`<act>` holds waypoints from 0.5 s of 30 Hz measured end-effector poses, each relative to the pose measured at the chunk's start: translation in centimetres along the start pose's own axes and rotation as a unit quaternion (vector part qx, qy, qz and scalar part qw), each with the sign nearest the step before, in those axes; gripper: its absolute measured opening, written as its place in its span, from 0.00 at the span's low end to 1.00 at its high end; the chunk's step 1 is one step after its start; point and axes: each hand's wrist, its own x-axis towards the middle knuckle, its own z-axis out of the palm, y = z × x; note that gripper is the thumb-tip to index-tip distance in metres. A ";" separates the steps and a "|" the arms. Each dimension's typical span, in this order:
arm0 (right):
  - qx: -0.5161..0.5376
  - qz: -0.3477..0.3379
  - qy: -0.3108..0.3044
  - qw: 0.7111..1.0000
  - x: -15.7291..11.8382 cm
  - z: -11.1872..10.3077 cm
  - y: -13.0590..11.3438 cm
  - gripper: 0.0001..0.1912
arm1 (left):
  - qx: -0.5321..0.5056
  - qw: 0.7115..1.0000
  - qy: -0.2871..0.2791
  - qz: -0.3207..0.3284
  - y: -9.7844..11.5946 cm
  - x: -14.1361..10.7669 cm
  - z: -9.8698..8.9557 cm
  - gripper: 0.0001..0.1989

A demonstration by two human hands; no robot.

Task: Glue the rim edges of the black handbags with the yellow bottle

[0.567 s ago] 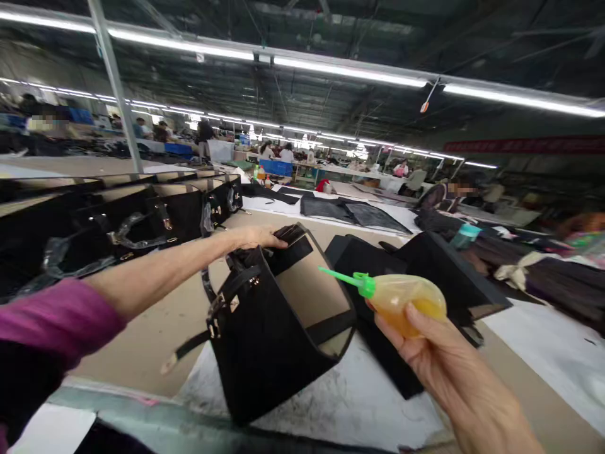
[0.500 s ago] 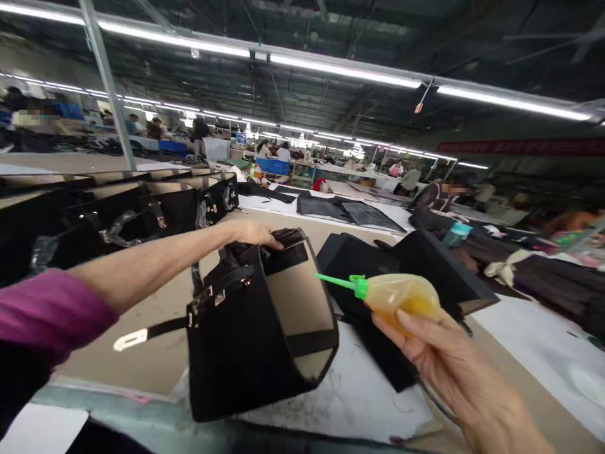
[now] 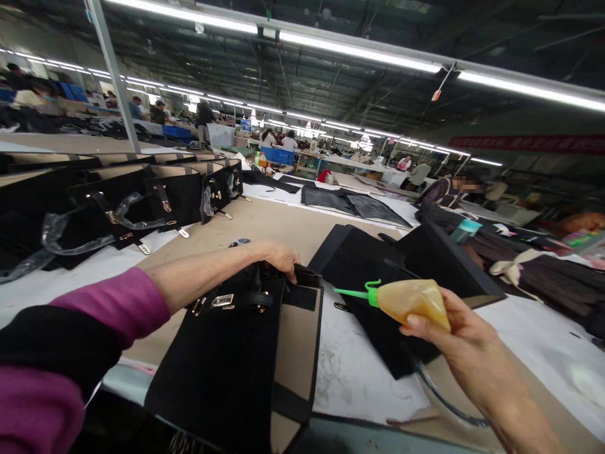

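A black bag (image 3: 222,366) with gold buckles lies tilted at the table's front edge, its beige inside (image 3: 297,334) facing right. My left hand (image 3: 282,258) grips the bag's upper edge, fingers closed over the rim. To the right, my right hand (image 3: 454,334) is closed round a soft bottle (image 3: 413,302) of yellow liquid. The bottle's green nozzle (image 3: 352,293) points left, a little apart from the bag's opening.
Rows of black bags (image 3: 179,192) stand at the left. Black panels (image 3: 363,265) lie on white paper at centre right, beside a teal-lidded container (image 3: 466,230). Small bottles (image 3: 261,162) stand farther back. A person (image 3: 447,189) bends over at the right; others work behind.
The bag has moved down and left, its opening turned more to the right. My left hand has shifted slightly right and down with it. The bottle now sits a little farther right.
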 end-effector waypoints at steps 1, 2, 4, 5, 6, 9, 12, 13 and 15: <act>-0.010 -0.012 0.012 1.000 0.1 0.2 0.2 0.28 | -0.005 1.000 -0.005 0.004 0.0 0.2 0.0 0.14; -0.019 -0.022 0.020 0.999 0.3 0.4 0.3 0.28 | -0.009 1.000 -0.009 0.006 -0.1 0.4 0.0 0.14; -0.032 -0.032 0.024 0.999 0.6 0.7 0.4 0.27 | -0.013 1.000 -0.016 0.008 -0.1 0.7 -0.2 0.13; -0.040 -0.036 0.025 0.998 0.7 0.8 0.4 0.27 | -0.012 1.000 -0.020 0.009 -0.1 0.8 -0.4 0.13; -0.048 -0.040 0.029 0.998 0.9 1.0 0.4 0.27 | -0.010 1.000 -0.025 0.009 0.0 0.9 -0.6 0.13; -0.074 -0.056 0.035 0.995 1.2 1.3 0.1 0.26 | 0.004 0.999 -0.048 0.005 0.7 1.1 -1.3 0.12; -0.075 -0.070 0.015 0.995 1.5 1.8 0.0 0.23 | 0.024 0.997 -0.074 -0.005 1.5 1.3 -1.5 0.11; -0.070 -0.075 0.008 0.995 1.5 1.9 0.2 0.22 | 0.030 0.996 -0.081 -0.008 1.7 1.3 -1.3 0.11; -0.059 -0.083 0.000 0.995 1.4 2.1 0.6 0.20 | 0.036 0.995 -0.094 -0.012 1.8 1.5 -0.9 0.13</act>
